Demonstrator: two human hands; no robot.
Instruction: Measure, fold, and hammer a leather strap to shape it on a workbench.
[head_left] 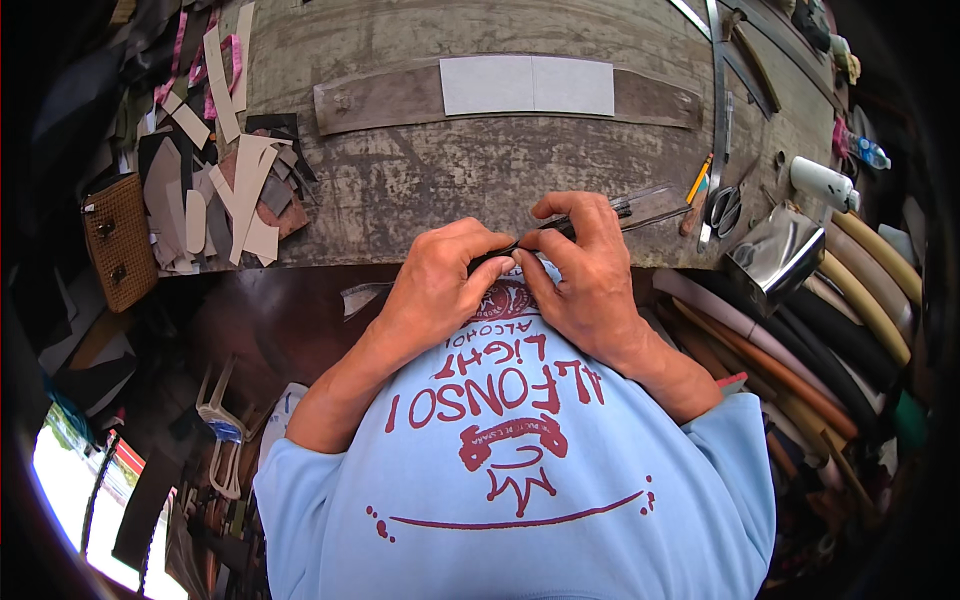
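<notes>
At the worktable's near edge, my left hand [450,275] and my right hand [570,265] meet in front of my chest, thumbs and forefingers pinched on a thin dark piece [510,250], mostly hidden by the fingers. Behind my right fingers lie a long black object and a clear strip [645,200] on the tabletop, their kind hard to make out. Beyond them, a white sheet [490,85] rests on a long brown band [370,100].
Beige offcuts [250,200] and a woven tan bag [120,240] are at the left. Scissors [725,208], a pencil [700,178], metal rulers [716,80], a white bottle [820,182] and a metal can [775,260] lie right. Material rolls [850,300] fill the lower right; a white stool [225,420] stands lower left.
</notes>
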